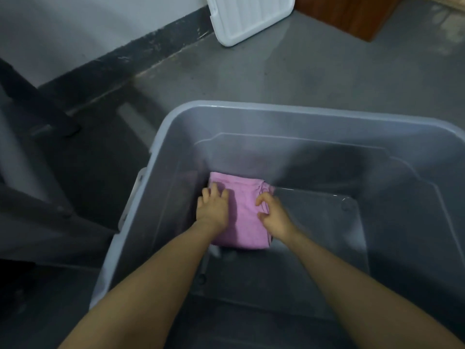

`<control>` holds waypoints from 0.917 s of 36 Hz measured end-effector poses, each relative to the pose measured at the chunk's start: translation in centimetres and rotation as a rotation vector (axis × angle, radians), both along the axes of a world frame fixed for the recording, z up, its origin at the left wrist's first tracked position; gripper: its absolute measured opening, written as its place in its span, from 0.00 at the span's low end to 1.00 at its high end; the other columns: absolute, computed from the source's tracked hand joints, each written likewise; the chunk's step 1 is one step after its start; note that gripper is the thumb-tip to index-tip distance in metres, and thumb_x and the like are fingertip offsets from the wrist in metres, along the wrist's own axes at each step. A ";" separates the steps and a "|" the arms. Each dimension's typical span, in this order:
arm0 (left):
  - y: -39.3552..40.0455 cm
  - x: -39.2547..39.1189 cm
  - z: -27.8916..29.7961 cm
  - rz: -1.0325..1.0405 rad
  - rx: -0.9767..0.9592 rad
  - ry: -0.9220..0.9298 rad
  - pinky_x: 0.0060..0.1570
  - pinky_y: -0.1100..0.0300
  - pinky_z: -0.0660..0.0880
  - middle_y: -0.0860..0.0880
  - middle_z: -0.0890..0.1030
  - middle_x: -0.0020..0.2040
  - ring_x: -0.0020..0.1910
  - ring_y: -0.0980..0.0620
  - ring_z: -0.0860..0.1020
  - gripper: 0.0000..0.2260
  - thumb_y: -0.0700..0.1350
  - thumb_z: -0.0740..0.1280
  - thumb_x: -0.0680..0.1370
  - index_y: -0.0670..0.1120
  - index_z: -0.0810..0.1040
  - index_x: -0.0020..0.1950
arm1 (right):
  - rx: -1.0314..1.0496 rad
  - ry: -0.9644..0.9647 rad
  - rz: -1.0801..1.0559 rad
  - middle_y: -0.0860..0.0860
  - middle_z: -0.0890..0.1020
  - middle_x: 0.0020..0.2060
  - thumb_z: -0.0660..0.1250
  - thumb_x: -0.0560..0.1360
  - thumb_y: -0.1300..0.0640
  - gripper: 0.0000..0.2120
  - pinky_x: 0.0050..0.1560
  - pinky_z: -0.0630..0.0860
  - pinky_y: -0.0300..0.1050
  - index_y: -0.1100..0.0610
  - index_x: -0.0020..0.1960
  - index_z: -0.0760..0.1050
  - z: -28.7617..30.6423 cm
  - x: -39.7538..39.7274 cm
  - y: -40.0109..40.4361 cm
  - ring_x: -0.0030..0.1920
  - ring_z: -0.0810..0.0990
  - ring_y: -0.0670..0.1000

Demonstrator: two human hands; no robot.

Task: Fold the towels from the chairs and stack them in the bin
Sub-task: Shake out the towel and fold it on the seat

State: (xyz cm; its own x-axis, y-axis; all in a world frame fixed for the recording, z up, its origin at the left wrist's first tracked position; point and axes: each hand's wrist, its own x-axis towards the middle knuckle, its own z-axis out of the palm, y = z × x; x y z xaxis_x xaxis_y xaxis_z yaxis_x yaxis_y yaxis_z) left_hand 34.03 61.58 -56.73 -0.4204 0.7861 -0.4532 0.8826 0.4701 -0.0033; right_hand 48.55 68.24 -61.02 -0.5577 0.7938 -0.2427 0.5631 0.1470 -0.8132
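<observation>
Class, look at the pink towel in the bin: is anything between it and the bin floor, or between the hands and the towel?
Nothing visible: pink towel lies on the bin floor, both hands on it.

White lid [247,17] leans against the wall beside wooden furniture [352,13]

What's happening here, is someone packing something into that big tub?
Yes. A person is setting a folded pink towel on the floor of a translucent plastic bin. The left hand rests flat on it; the right hand hovers at its edge, fingers loosely curled. The bin's white lid leans against the wall.
</observation>
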 end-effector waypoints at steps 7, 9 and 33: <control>-1.0 0.0 -2.0 -0.135 0.001 -0.048 0.70 0.51 0.57 0.45 0.51 0.77 0.74 0.42 0.55 0.25 0.45 0.55 0.81 0.46 0.53 0.77 | 0.021 -0.008 0.068 0.56 0.63 0.73 0.58 0.71 0.77 0.32 0.64 0.53 0.22 0.60 0.72 0.65 -0.5 0.8 -0.4 0.71 0.63 0.50; -1.2 -0.3 -2.4 -0.118 -0.032 -0.075 0.71 0.52 0.56 0.46 0.50 0.78 0.75 0.43 0.54 0.25 0.47 0.54 0.81 0.46 0.51 0.78 | 0.033 -0.150 0.071 0.53 0.57 0.75 0.61 0.75 0.69 0.32 0.68 0.63 0.38 0.53 0.76 0.58 -0.7 1.0 -0.5 0.71 0.66 0.54; -2.6 1.0 14.5 0.035 0.442 -0.343 0.63 0.51 0.68 0.39 0.69 0.66 0.63 0.39 0.71 0.16 0.41 0.59 0.79 0.39 0.70 0.66 | 0.258 -0.171 -0.086 0.62 0.79 0.57 0.57 0.76 0.68 0.13 0.58 0.68 0.44 0.65 0.57 0.76 16.4 0.7 -0.6 0.58 0.76 0.60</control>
State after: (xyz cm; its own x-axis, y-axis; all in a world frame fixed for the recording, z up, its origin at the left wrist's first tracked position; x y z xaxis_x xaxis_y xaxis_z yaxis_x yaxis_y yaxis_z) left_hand 34.98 59.03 -42.20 -0.3358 0.9206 -0.1991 0.7826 0.3904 0.4850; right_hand 49.29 67.62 -44.66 -0.4548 0.8837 -0.1112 0.7074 0.2826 -0.6478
